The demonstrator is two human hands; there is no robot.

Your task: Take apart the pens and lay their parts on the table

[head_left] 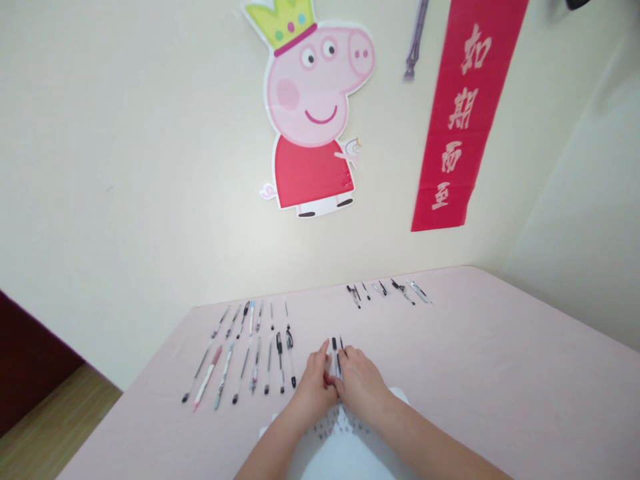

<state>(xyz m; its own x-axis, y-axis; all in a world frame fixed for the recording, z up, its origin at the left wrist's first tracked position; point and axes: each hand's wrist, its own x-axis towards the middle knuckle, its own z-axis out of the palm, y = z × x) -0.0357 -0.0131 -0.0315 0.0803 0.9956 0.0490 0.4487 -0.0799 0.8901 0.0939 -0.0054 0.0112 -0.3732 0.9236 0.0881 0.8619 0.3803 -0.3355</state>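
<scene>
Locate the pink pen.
In the head view, the pink pen lies at left on the table, between a black-ended pen and a greenish pen.

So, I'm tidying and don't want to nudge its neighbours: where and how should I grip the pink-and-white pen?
Probably mid-barrel, from above, pinching across its long sides: the pink-and-white pen lies flat on the table, between a dark-ended pen and a pale pen.

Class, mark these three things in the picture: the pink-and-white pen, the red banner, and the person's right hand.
pink-and-white pen (pixel 207 378): head view, middle of its barrel
red banner (pixel 465 123): head view, middle of the hanging strip
right hand (pixel 361 381): head view, back of the hand
</scene>
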